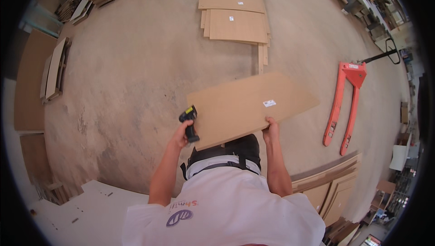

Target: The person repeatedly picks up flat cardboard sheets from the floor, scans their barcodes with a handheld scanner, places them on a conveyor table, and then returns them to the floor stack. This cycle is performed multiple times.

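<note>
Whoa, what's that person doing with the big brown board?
They are holding the brown board in front of them. Their right hand grips its near edge, below a small white label. Their left hand holds a black handheld device by the board's left end. More boards are piled ahead, and a red pallet jack stands to the right.

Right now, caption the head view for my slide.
Left hand grips a barcode scanner; right hand holds a labelled brown panel.
</note>
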The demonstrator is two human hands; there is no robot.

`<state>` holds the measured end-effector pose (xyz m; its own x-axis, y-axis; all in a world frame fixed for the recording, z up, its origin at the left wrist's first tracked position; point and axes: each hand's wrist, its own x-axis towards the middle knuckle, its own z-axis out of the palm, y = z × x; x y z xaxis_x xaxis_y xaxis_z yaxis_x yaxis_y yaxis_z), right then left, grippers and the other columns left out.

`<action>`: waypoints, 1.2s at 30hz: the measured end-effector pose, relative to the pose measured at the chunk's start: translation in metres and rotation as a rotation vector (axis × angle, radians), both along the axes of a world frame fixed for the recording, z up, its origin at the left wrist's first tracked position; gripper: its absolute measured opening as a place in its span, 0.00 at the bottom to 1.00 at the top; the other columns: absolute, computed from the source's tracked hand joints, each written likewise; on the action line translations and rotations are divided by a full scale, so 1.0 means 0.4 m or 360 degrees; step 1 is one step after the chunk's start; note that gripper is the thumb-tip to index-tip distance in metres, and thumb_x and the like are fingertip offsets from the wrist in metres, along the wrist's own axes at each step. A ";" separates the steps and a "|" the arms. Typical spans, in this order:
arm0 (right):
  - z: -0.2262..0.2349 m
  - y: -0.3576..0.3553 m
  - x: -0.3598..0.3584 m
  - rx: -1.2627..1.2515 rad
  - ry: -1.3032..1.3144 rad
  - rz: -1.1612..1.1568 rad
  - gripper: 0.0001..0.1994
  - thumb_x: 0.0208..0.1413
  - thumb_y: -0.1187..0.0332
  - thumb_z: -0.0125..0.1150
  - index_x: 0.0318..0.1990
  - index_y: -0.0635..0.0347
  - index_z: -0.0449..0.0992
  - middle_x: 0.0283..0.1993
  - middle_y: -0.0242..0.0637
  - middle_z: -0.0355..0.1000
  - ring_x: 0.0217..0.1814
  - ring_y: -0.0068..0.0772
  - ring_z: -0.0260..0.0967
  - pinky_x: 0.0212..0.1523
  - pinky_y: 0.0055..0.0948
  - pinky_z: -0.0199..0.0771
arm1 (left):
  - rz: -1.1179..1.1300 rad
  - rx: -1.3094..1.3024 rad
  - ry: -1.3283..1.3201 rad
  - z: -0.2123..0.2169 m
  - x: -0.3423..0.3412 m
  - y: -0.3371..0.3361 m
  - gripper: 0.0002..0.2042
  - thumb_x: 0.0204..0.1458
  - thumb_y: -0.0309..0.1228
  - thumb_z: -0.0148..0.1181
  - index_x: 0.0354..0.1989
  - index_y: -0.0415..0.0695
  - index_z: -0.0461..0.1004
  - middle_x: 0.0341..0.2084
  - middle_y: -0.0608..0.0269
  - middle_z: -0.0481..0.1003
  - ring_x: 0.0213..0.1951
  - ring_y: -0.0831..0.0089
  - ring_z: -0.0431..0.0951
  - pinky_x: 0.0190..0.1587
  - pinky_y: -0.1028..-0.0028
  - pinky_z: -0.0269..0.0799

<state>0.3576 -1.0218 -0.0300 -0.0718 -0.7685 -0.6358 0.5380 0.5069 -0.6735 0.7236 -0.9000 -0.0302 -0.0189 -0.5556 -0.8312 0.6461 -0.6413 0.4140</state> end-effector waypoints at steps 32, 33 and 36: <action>-0.644 -1.871 0.769 -0.0113 0.0757 0.1085 0.15 0.52 0.65 0.60 0.45 0.63 0.74 0.39 0.46 0.77 0.34 0.37 0.77 0.32 0.33 0.77 | 0.0237 0.0890 -0.0359 0.056 0.293 -0.993 0.15 0.52 0.43 0.53 0.24 0.45 0.70 0.26 0.48 0.80 0.11 0.79 0.65 0.11 0.79 0.57; -0.608 -1.817 0.793 -0.0171 0.1141 0.1519 0.16 0.50 0.64 0.61 0.44 0.65 0.75 0.42 0.50 0.77 0.35 0.41 0.77 0.36 0.37 0.77 | 0.0178 0.0873 -0.0310 0.032 0.300 -0.984 0.16 0.53 0.43 0.53 0.22 0.43 0.72 0.25 0.49 0.80 0.12 0.79 0.67 0.10 0.79 0.56; -0.627 -1.615 0.768 -0.0648 0.1622 0.2108 0.18 0.50 0.58 0.57 0.43 0.61 0.77 0.43 0.52 0.75 0.48 0.53 0.72 0.50 0.44 0.72 | 0.0057 0.0686 -0.0295 0.019 0.341 -1.055 0.18 0.53 0.43 0.52 0.22 0.41 0.73 0.25 0.50 0.80 0.13 0.76 0.69 0.10 0.78 0.54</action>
<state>0.6648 -1.6678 -0.2806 0.4757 -0.7209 -0.5040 -0.7666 -0.0587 -0.6395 0.8599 -1.3222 -0.0227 0.1645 -0.1564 -0.9739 0.6114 -0.7586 0.2251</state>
